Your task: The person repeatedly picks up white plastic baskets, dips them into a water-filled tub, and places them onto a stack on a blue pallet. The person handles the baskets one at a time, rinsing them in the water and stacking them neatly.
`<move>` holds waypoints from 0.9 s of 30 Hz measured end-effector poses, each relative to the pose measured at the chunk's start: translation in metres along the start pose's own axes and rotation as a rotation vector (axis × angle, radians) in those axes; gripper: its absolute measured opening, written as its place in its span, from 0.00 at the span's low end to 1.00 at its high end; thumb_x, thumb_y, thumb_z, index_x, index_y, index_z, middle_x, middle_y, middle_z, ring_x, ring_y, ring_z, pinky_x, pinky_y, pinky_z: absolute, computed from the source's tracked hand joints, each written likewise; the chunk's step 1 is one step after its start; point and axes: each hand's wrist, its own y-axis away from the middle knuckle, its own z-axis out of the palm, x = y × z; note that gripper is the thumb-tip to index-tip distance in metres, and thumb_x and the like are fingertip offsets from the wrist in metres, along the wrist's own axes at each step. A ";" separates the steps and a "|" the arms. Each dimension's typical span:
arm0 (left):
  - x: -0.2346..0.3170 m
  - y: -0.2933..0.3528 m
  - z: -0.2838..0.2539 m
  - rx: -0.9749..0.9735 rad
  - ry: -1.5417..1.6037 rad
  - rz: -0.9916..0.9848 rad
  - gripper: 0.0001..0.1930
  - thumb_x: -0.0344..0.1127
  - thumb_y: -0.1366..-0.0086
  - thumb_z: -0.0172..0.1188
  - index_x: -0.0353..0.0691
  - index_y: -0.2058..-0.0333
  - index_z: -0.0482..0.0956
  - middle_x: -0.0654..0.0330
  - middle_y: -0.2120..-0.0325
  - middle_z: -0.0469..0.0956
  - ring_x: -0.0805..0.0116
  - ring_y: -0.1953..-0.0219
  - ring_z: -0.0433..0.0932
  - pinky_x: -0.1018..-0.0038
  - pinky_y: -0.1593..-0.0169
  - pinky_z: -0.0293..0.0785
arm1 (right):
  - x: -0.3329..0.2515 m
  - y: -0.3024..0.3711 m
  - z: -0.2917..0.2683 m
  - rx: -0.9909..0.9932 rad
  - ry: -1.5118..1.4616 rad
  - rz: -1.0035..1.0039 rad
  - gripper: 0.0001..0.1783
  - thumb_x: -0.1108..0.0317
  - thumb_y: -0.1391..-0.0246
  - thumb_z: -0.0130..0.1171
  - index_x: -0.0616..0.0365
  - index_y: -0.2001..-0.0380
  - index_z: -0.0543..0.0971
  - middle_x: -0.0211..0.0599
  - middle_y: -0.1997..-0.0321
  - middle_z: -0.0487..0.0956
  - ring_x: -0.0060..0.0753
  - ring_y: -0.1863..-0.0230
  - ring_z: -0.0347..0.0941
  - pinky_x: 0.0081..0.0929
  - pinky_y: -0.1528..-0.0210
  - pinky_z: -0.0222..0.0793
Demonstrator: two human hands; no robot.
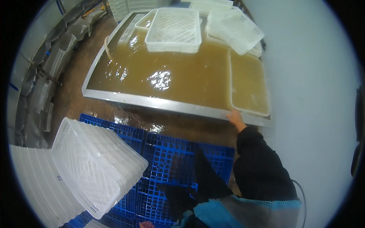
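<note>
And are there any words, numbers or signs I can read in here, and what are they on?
No, there are none I can read.
Small dark mark beside the tilted stack of white trays: too small to read.
Blue patch at the far left: too blurred to tell if it has writing.
Metal tank rim: no writing that I can see.
Blue pallet: no writing that I can see.

A smooth, pale wall (311, 95) is rising to the right of the right hand (236, 118). Below and left of it, blue plastic grid flooring (167, 148) is lying over a wet brown floor (72, 95) that is reflecting bright light.
</note>
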 end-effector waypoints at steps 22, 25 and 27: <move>0.174 0.001 0.677 -0.348 -1.222 1.273 0.21 0.37 0.35 0.54 0.31 0.47 0.68 0.43 0.47 0.69 0.49 0.45 0.69 0.63 0.41 0.64 | 0.098 -0.068 -0.137 0.207 -0.195 -0.091 0.17 0.57 0.41 0.48 0.62 0.73 0.73 0.56 0.75 0.75 0.61 0.69 0.71 0.51 0.67 0.63; 0.215 -0.004 0.800 -0.423 -1.271 1.634 0.27 0.38 0.39 0.58 0.29 0.45 0.64 0.39 0.47 0.68 0.43 0.43 0.66 0.59 0.39 0.60 | 0.106 -0.068 -0.180 0.268 -0.335 -0.009 0.19 0.57 0.40 0.47 0.63 0.74 0.72 0.55 0.77 0.73 0.60 0.72 0.69 0.46 0.69 0.62; 0.233 -0.011 0.882 -0.392 -1.375 1.828 0.31 0.40 0.40 0.60 0.31 0.42 0.62 0.40 0.44 0.66 0.44 0.40 0.63 0.59 0.37 0.58 | 0.107 -0.065 -0.200 0.378 -0.351 0.017 0.21 0.56 0.40 0.47 0.65 0.76 0.70 0.52 0.80 0.70 0.52 0.77 0.66 0.41 0.72 0.60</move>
